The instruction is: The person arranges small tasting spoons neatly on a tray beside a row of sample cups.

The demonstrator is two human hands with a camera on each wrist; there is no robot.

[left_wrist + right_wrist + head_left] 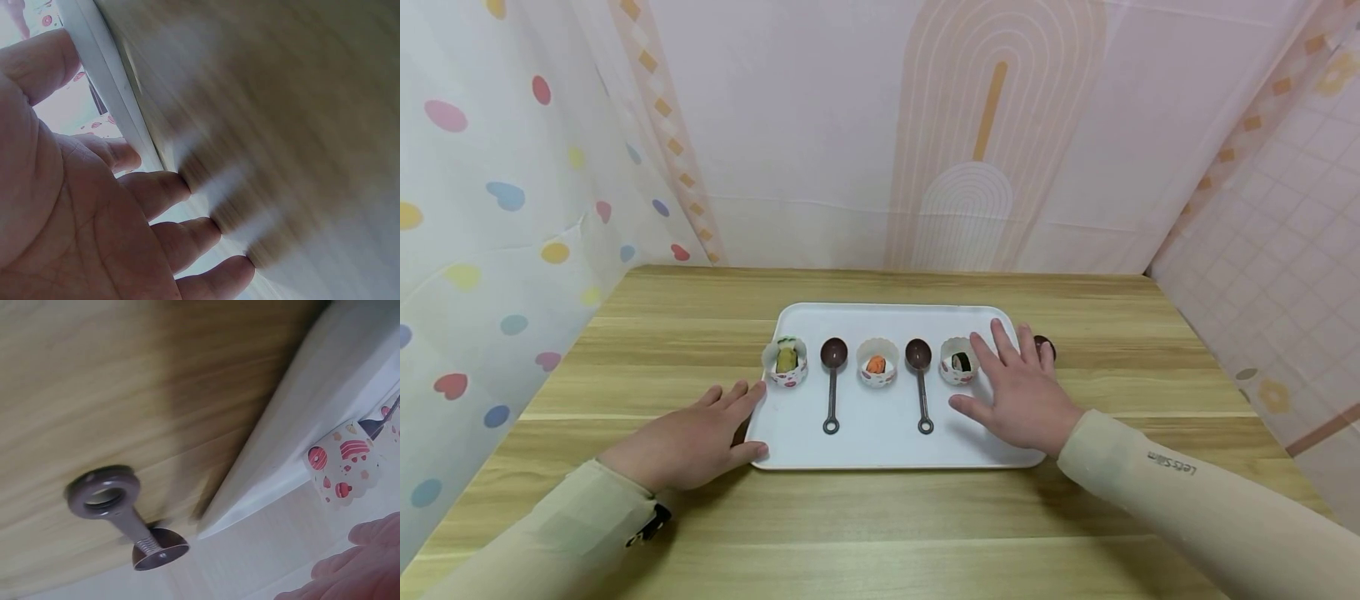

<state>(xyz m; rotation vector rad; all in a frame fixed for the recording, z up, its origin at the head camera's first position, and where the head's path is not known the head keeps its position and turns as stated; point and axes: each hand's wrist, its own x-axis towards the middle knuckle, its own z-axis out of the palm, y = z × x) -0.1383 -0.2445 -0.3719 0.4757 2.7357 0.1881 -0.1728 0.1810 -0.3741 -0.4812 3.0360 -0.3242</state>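
My left hand (692, 437) touches the left edge of a white tray (880, 450), thumb and fingers extended; in the left wrist view its fingertips reach the wood beside the rim. My right hand (1026, 396) is spread over the tray's right side, fingers straight, holding nothing. On the tray stand three patterned paper cups: the left cup (788, 380) holds a yellow-green sushi piece, the middle cup (878, 380) an orange-topped one, the right cup (957, 377), near my right fingertips, a dark-wrapped roll. Between them lie two brown measuring spoons, the left spoon (832, 354) and the right spoon (918, 354).
A third brown measuring spoon (159, 550) lies on the wooden table (880, 533) right of the tray, mostly hidden behind my right hand in the head view. Patterned curtains (820, 125) hang at the back and both sides.
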